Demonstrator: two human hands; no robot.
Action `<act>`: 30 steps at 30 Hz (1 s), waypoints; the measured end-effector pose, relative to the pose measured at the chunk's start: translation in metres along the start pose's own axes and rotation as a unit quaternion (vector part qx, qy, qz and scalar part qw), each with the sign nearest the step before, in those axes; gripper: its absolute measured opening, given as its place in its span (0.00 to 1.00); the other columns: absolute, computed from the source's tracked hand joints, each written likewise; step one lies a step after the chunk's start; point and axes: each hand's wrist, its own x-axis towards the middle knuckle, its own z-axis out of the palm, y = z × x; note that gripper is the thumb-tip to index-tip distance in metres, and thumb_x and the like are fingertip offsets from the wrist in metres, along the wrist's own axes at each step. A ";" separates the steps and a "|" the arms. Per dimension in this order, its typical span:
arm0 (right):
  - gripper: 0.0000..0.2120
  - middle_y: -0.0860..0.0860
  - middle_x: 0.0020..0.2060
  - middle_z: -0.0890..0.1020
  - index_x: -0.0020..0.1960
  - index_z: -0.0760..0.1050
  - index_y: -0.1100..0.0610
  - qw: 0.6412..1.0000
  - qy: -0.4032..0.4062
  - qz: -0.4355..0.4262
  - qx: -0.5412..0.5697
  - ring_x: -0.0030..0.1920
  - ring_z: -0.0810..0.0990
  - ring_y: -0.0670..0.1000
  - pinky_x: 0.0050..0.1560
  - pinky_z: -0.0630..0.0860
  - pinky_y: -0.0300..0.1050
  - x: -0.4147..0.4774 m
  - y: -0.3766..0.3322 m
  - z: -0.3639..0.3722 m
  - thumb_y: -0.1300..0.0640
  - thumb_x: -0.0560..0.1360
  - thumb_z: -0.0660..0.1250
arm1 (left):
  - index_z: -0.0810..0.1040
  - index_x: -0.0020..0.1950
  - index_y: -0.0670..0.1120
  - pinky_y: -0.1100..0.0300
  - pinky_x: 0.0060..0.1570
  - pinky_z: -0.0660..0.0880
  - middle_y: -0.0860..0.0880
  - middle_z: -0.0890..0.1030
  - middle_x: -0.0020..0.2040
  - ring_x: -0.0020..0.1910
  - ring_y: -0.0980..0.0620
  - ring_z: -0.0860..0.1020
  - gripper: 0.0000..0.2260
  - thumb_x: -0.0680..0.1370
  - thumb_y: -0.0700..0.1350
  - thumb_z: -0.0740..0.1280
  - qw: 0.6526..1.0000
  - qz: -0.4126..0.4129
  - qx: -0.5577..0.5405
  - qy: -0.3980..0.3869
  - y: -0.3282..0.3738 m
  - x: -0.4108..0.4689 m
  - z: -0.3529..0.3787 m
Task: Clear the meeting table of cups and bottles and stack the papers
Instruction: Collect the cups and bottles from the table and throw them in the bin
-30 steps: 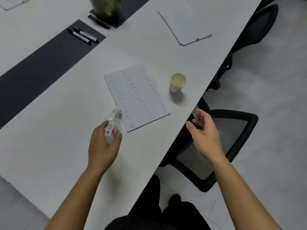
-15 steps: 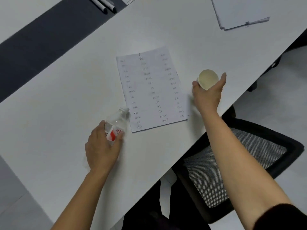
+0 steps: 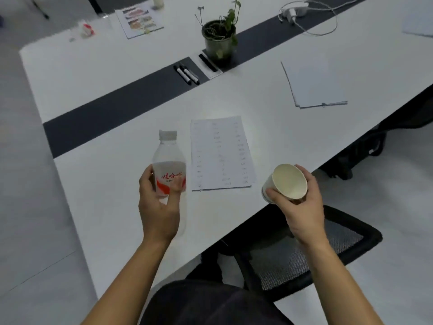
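Head view: left hand (image 3: 157,208) grips the seemingly empty bottle (image 3: 169,165), right hand (image 3: 302,202) clasps the paper cup (image 3: 287,182), printed sheet (image 3: 220,153) between.

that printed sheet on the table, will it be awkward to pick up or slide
The sheet is probably floppy: it looks like a single thin page lying flat on the table. It should slide easily on that smooth top. Lifting it may be fiddly, since no edge is raised, and both hands are full with bottle and cup.
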 end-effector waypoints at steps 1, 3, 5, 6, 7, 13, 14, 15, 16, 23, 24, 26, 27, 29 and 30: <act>0.39 0.43 0.60 0.78 0.70 0.70 0.47 1.000 -0.017 0.003 0.012 0.59 0.80 0.43 0.57 0.76 0.39 -0.017 0.002 -0.007 0.57 0.63 0.82 | 0.67 0.72 0.49 0.73 0.49 0.75 0.56 0.76 0.61 0.57 0.60 0.77 0.28 0.76 0.58 0.67 1.000 0.005 -0.008 0.019 0.004 -0.017 -0.007; 0.39 0.43 0.60 0.78 0.69 0.69 0.45 0.999 -0.047 0.009 0.025 0.59 0.79 0.45 0.59 0.77 0.43 -0.046 0.014 -0.017 0.55 0.61 0.81 | 0.68 0.72 0.47 0.71 0.49 0.75 0.59 0.76 0.59 0.56 0.62 0.77 0.26 0.77 0.57 0.67 0.998 0.004 -0.021 0.060 0.006 -0.054 -0.022; 0.37 0.42 0.57 0.80 0.66 0.71 0.44 0.995 -0.086 0.031 0.030 0.59 0.80 0.47 0.61 0.77 0.50 -0.071 0.033 -0.021 0.58 0.62 0.83 | 0.70 0.70 0.47 0.69 0.50 0.76 0.59 0.78 0.58 0.54 0.62 0.79 0.27 0.76 0.58 0.67 0.994 -0.013 -0.033 0.106 0.002 -0.093 -0.039; 0.35 0.42 0.55 0.81 0.63 0.71 0.43 0.992 -0.109 0.045 0.037 0.58 0.81 0.48 0.60 0.78 0.52 -0.080 0.041 -0.021 0.61 0.63 0.83 | 0.71 0.69 0.47 0.67 0.51 0.76 0.58 0.79 0.57 0.54 0.61 0.79 0.27 0.75 0.59 0.68 0.990 -0.023 -0.039 0.131 0.001 -0.111 -0.048; 0.33 0.41 0.53 0.82 0.62 0.72 0.43 0.988 -0.137 0.056 0.036 0.56 0.82 0.49 0.60 0.78 0.52 -0.089 0.048 -0.018 0.64 0.64 0.81 | 0.72 0.68 0.47 0.64 0.52 0.77 0.58 0.79 0.56 0.54 0.60 0.80 0.27 0.74 0.60 0.68 0.986 -0.035 -0.043 0.155 -0.001 -0.128 -0.058; 0.32 0.44 0.56 0.82 0.62 0.74 0.41 0.961 -0.274 0.036 -0.006 0.59 0.81 0.50 0.61 0.78 0.53 -0.130 0.038 0.025 0.58 0.64 0.81 | 0.74 0.66 0.46 0.54 0.53 0.80 0.56 0.80 0.53 0.53 0.54 0.80 0.27 0.74 0.63 0.67 0.953 -0.065 -0.022 0.295 -0.006 -0.195 -0.146; 0.31 0.44 0.57 0.82 0.63 0.74 0.41 0.955 -0.294 0.024 -0.014 0.59 0.81 0.49 0.62 0.78 0.54 -0.139 0.029 0.037 0.58 0.65 0.81 | 0.74 0.66 0.46 0.46 0.55 0.80 0.56 0.80 0.54 0.53 0.54 0.80 0.27 0.74 0.63 0.67 0.943 -0.066 -0.018 0.325 -0.007 -0.203 -0.164; 0.31 0.44 0.57 0.82 0.63 0.73 0.41 0.949 -0.315 0.009 -0.023 0.60 0.81 0.48 0.62 0.78 0.55 -0.149 0.020 0.049 0.59 0.66 0.81 | 0.74 0.66 0.47 0.41 0.55 0.79 0.57 0.80 0.53 0.53 0.55 0.80 0.26 0.75 0.62 0.67 0.933 -0.065 -0.016 0.353 -0.008 -0.211 -0.183; 0.31 0.43 0.58 0.82 0.64 0.73 0.41 0.941 -0.336 -0.006 -0.030 0.60 0.80 0.47 0.62 0.78 0.55 -0.161 0.011 0.062 0.60 0.68 0.80 | 0.74 0.65 0.47 0.38 0.55 0.78 0.58 0.80 0.53 0.52 0.57 0.80 0.25 0.75 0.62 0.67 0.923 -0.064 -0.019 0.378 -0.009 -0.218 -0.201; 0.31 0.43 0.58 0.82 0.67 0.72 0.43 0.888 -0.454 -0.057 -0.055 0.59 0.81 0.45 0.63 0.77 0.60 -0.280 -0.001 0.176 0.60 0.68 0.77 | 0.76 0.61 0.53 0.34 0.56 0.77 0.61 0.81 0.50 0.50 0.59 0.80 0.16 0.76 0.58 0.68 0.840 -0.076 -0.066 0.533 -0.065 -0.282 -0.341; 0.31 0.43 0.59 0.82 0.66 0.73 0.43 0.877 -0.472 -0.062 -0.066 0.59 0.81 0.45 0.63 0.77 0.58 -0.303 0.003 0.197 0.59 0.67 0.77 | 0.76 0.61 0.54 0.34 0.56 0.77 0.60 0.82 0.51 0.51 0.58 0.80 0.15 0.76 0.58 0.68 0.827 -0.085 -0.076 0.551 -0.079 -0.293 -0.363; 0.30 0.42 0.59 0.82 0.65 0.73 0.41 0.860 -0.499 -0.068 -0.088 0.60 0.81 0.44 0.64 0.77 0.54 -0.352 0.013 0.241 0.56 0.65 0.76 | 0.77 0.62 0.53 0.34 0.56 0.77 0.59 0.82 0.52 0.53 0.55 0.81 0.16 0.77 0.57 0.69 0.803 -0.106 -0.093 0.579 -0.108 -0.315 -0.409; 0.30 0.42 0.59 0.82 0.64 0.74 0.41 0.851 -0.512 -0.074 -0.094 0.60 0.81 0.44 0.64 0.77 0.52 -0.375 0.017 0.264 0.55 0.65 0.76 | 0.77 0.62 0.53 0.34 0.57 0.77 0.58 0.82 0.53 0.53 0.55 0.81 0.16 0.77 0.56 0.69 0.793 -0.113 -0.102 0.590 -0.123 -0.322 -0.430; 0.29 0.42 0.58 0.82 0.63 0.75 0.40 0.831 -0.538 -0.093 -0.103 0.59 0.81 0.44 0.62 0.77 0.49 -0.417 0.023 0.306 0.56 0.65 0.77 | 0.77 0.64 0.50 0.36 0.56 0.78 0.56 0.82 0.54 0.53 0.55 0.81 0.15 0.79 0.53 0.69 0.782 -0.129 -0.111 0.600 -0.149 -0.332 -0.470; 0.29 0.42 0.58 0.82 0.63 0.75 0.41 0.821 -0.551 -0.105 -0.108 0.59 0.80 0.43 0.62 0.77 0.48 -0.435 0.024 0.326 0.57 0.66 0.78 | 0.76 0.65 0.48 0.37 0.56 0.79 0.55 0.82 0.54 0.53 0.56 0.81 0.15 0.79 0.52 0.68 0.778 -0.138 -0.112 0.603 -0.158 -0.334 -0.488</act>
